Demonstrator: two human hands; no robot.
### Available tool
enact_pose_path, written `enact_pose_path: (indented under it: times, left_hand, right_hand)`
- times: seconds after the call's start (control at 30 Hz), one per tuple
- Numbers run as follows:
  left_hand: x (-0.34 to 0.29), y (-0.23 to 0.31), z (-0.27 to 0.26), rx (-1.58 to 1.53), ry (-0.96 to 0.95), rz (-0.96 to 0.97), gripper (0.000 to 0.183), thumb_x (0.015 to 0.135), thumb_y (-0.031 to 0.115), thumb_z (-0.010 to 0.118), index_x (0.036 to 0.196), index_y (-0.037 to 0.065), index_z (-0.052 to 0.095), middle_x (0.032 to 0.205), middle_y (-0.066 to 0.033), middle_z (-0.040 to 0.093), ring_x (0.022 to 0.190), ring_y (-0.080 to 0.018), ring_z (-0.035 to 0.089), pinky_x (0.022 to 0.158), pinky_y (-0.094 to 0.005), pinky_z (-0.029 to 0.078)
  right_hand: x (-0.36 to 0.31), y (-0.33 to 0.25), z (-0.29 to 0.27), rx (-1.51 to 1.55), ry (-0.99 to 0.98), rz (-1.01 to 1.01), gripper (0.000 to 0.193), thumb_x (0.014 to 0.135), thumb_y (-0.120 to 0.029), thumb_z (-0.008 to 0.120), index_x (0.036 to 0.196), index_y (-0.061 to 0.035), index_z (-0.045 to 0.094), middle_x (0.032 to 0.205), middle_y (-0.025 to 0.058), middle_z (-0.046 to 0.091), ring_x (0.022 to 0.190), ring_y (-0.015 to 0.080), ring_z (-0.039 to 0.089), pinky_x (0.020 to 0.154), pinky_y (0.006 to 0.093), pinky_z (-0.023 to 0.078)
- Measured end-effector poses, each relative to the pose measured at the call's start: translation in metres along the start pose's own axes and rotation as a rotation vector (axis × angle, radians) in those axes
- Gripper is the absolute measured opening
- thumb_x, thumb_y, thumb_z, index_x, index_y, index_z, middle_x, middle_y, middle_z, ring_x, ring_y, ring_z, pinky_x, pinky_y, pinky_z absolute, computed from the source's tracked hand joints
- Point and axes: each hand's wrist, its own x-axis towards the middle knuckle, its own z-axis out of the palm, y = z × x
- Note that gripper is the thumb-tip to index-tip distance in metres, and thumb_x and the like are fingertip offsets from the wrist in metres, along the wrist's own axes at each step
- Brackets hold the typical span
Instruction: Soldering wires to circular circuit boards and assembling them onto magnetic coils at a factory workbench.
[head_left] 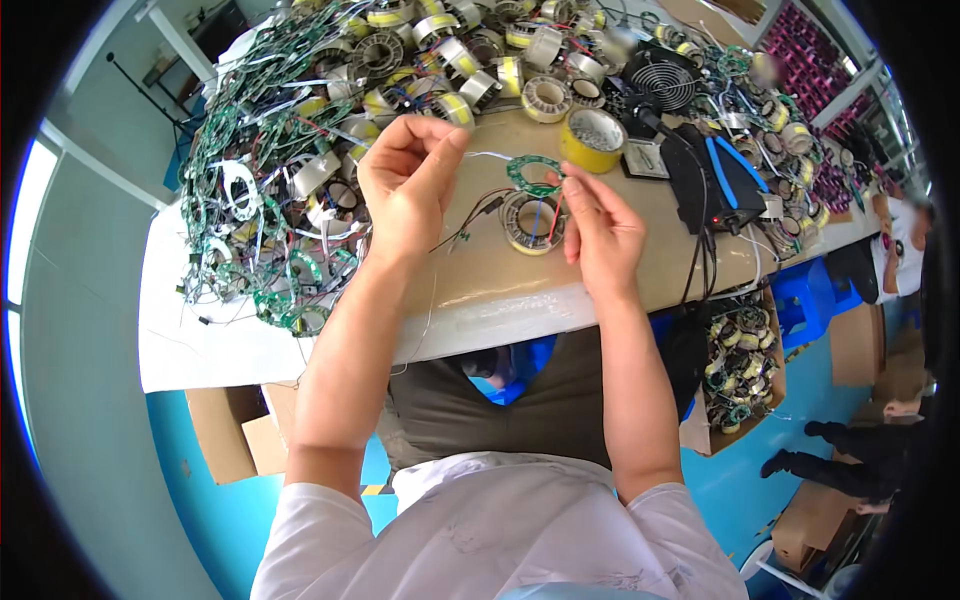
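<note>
My left hand is raised above the bench, its fingertips pinched on a thin white wire. That wire runs right to a green ring-shaped circuit board, which my right hand holds by its lower edge. Directly below the board, a round wound coil with yellow tape and red, blue and black leads rests on the brown bench top, just left of my right hand.
A roll of yellow tape sits behind the board. Heaps of green ring boards and wound coils fill the left and back. A black fan, blue-handled cutters and a box of coils are right. Another person sits far right.
</note>
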Motion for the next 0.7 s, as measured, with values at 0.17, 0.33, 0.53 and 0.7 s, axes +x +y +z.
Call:
enact_pose_path:
  times: [0.17, 0.33, 0.53, 0.7]
  left_hand:
    - [0.006, 0.010, -0.002, -0.082, 0.010, 0.071, 0.006, 0.093, 0.002, 0.062, 0.092, -0.002, 0.065, 0.061, 0.0020, 0.043, 0.047, -0.0046, 0.029, 0.036, -0.0205, 0.020]
    - [0.011, 0.016, -0.016, -0.131, 0.026, 0.026, 0.002, 0.091, 0.000, 0.065, 0.089, -0.001, 0.065, 0.062, 0.0015, 0.052, 0.045, -0.0037, 0.033, 0.040, -0.0224, 0.021]
    - [0.019, 0.025, -0.009, -0.089, 0.045, -0.076, 0.007, 0.093, 0.005, 0.064, 0.090, 0.001, 0.060, 0.063, -0.0005, 0.050, 0.045, -0.0045, 0.032, 0.037, -0.0219, 0.020]
    - [0.015, 0.022, -0.007, 0.025, 0.147, -0.157, 0.009, 0.096, 0.009, 0.066, 0.094, 0.003, 0.059, 0.066, -0.0015, 0.053, 0.046, -0.0051, 0.036, 0.038, -0.0210, 0.022]
  right_hand:
    - [0.001, -0.002, 0.000, -0.031, 0.026, -0.010, 0.027, 0.099, -0.013, 0.068, 0.121, 0.0027, 0.070, 0.104, 0.0112, 0.077, 0.047, 0.0021, 0.049, 0.040, 0.0193, 0.037]
    - [0.002, 0.006, 0.005, -0.023, 0.012, -0.001, 0.027, 0.099, -0.014, 0.068, 0.121, 0.0023, 0.070, 0.104, 0.0122, 0.077, 0.046, 0.0020, 0.048, 0.040, 0.0193, 0.036]
    - [0.005, -0.003, 0.001, -0.032, 0.042, -0.009, 0.028, 0.099, -0.014, 0.068, 0.122, 0.0015, 0.070, 0.104, 0.0131, 0.076, 0.046, 0.0015, 0.046, 0.040, 0.0192, 0.035]
    - [-0.002, -0.002, 0.002, -0.022, 0.046, 0.026, 0.028, 0.099, -0.014, 0.068, 0.122, 0.0009, 0.070, 0.106, 0.0140, 0.076, 0.046, 0.0011, 0.047, 0.040, 0.0189, 0.035]
